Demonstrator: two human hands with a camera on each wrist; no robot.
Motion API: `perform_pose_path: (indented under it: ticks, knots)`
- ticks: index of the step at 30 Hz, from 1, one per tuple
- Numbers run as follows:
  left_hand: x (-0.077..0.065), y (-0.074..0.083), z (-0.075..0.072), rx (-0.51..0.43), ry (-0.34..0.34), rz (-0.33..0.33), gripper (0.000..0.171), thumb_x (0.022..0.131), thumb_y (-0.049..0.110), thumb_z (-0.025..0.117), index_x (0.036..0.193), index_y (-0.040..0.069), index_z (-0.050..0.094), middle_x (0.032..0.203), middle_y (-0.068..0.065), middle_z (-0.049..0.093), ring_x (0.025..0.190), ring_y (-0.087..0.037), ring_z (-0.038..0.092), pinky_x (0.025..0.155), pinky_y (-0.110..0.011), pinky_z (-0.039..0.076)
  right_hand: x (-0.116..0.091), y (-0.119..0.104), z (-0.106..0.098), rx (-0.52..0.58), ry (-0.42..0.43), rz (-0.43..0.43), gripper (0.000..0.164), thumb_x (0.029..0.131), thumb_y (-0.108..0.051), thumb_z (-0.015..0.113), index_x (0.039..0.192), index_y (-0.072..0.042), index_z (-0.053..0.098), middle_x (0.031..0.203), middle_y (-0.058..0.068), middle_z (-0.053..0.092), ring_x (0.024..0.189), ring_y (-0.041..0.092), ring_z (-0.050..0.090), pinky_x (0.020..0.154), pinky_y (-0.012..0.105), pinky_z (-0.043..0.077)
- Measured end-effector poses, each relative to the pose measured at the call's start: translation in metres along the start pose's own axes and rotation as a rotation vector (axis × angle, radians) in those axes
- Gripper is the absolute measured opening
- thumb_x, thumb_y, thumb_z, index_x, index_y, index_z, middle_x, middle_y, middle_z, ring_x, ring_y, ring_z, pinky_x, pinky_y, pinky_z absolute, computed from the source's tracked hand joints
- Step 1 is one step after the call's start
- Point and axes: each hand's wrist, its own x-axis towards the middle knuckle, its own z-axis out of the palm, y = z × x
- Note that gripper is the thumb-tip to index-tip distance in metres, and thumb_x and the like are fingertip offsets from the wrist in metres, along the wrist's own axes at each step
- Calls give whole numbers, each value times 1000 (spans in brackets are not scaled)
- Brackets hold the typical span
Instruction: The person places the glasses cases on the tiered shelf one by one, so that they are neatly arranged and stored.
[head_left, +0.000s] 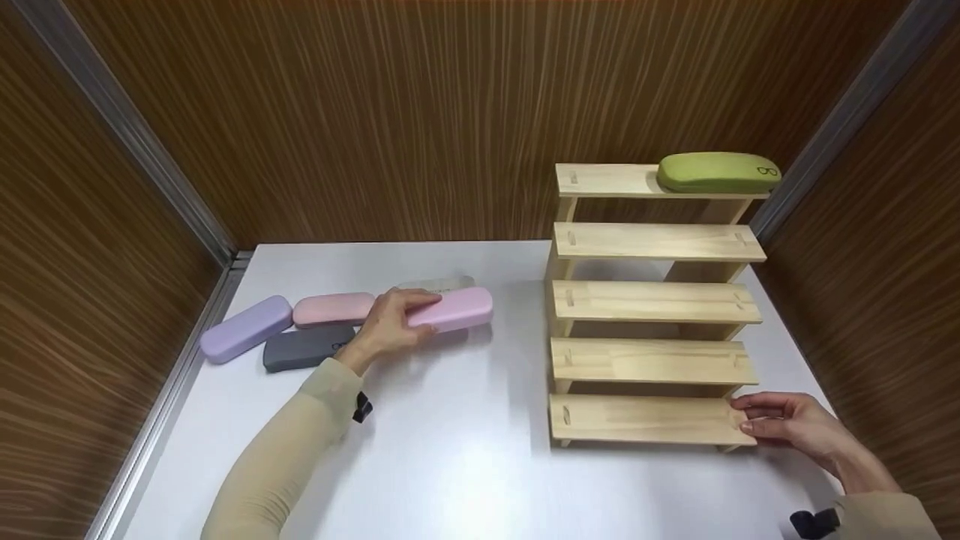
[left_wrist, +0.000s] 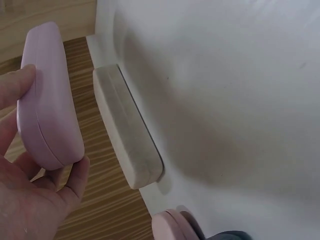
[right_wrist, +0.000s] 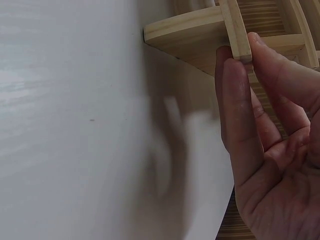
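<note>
The white table (head_left: 450, 487) lies beneath both sets of fingers. The stepped wooden rack (head_left: 652, 301) stands on it, to the left of the right fingers and extending beyond them. The rack appears stiff and fairly light, so it could shift if knocked; the board ends, over the side supports, look the soundest places to hold. The right hand (head_left: 810, 431) pinches the right end of the lowest board.

The left hand (head_left: 386, 321) grasps the bright pink case (head_left: 459, 309) between thumb and fingers, apparently clear of the table. The hold is toward one end; the other projects beyond the fingertips, to their right. The case is judged light and hard-shelled, its smooth finish probably somewhat slippery. A seam runs along its side. A grip across the narrow width, near mid-length, should balance better; squeezing along the seam risks slipping or parting the lid.

Remaining cases, similar in size: the green case (head_left: 716, 172) rests on the top board, well beyond the right fingers; the lilac case (head_left: 246, 330) lies well left of the left fingers; the pale pink case (head_left: 334, 309) just left of them; the dark grey case (head_left: 300, 350) nearer the wrist, partly covered; the cream case (left_wrist: 125, 127) just beyond them, partly hidden in the head view.
</note>
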Motion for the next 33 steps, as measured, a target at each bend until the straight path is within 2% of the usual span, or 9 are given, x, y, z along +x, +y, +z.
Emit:
perform_pose_path:
  ticks: [10, 16, 21, 27, 33]
  knots:
    - [7, 15, -13, 42, 0, 74, 56, 90, 17, 87, 144, 11, 77, 151, -12, 75, 136, -37, 67, 119, -56, 48, -1, 1, 0, -24, 20, 20, 41, 106, 6, 67, 128, -24, 85, 121, -26, 82, 106, -5, 75, 87, 21, 66]
    - [11, 25, -20, 65, 1, 109, 54, 91, 16, 87, 143, 12, 78, 148, -11, 77, 134, -35, 68, 119, -55, 49, 0, 0, 0, -21, 11, 20, 41, 107, 5, 67, 128, -25, 85, 122, -26, 82, 105, -4, 77, 86, 21, 66]
    - [16, 35, -25, 81, -22, 114, 53, 92, 17, 86, 144, 13, 77, 148, -10, 77, 133, -35, 68, 118, -55, 50, 1, 0, 0, -33, 20, 29, 40, 106, 4, 67, 126, -25, 85, 120, -26, 82, 104, -4, 75, 85, 22, 66]
    - [22, 49, -31, 76, -44, 75, 55, 94, 22, 86, 147, 17, 76, 153, -8, 74, 138, -33, 64, 122, -56, 47, 1, 1, 0, -11, 8, 37, 40, 106, 4, 67, 126, -25, 85, 121, -26, 82, 103, -2, 77, 86, 23, 67]
    - [28, 61, -35, 80, -48, 113, 55, 94, 21, 85, 147, 17, 76, 155, -8, 73, 139, -33, 64, 122, -56, 47, 1, 0, 0, -6, 7, 30, 42, 106, 6, 67, 124, -27, 86, 119, -24, 83, 104, -3, 77, 85, 22, 67]
